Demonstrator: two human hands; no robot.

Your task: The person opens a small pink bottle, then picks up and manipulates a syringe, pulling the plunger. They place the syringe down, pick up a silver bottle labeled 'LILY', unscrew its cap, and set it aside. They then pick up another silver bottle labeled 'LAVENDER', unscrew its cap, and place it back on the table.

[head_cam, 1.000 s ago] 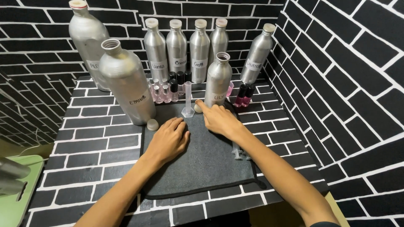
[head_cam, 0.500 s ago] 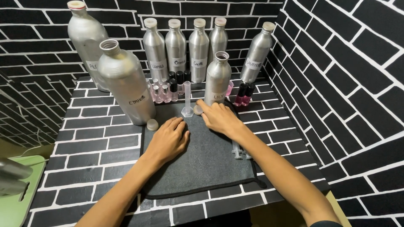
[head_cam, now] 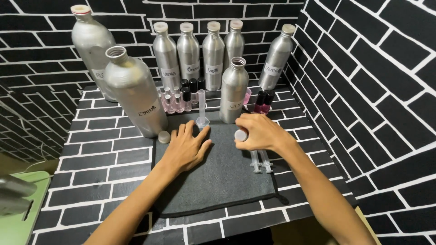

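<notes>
Nearest, a dark mat (head_cam: 218,181) lies on the brick-patterned surface (head_cam: 104,159). On the mat, the left hand (head_cam: 186,147) rests flat, palm down, fingers extended and slightly spread, gripping nothing. The right hand (head_cam: 259,132) sits just beside it to the right, fingers curled around a small pale cap (head_cam: 241,135) held at the fingertips. Two syringes (head_cam: 260,161) lie side by side on the mat, directly below the right hand.

A loose cap (head_cam: 164,136) stands at the mat's left edge, beside a large uncapped aluminium bottle (head_cam: 134,93). A clear measuring cylinder (head_cam: 201,109) stands just beyond the left fingertips. An uncapped aluminium bottle (head_cam: 234,90) stands just beyond the right hand. Small vials (head_cam: 179,97) cluster behind; capped aluminium bottles (head_cam: 200,54) line the rear wall.
</notes>
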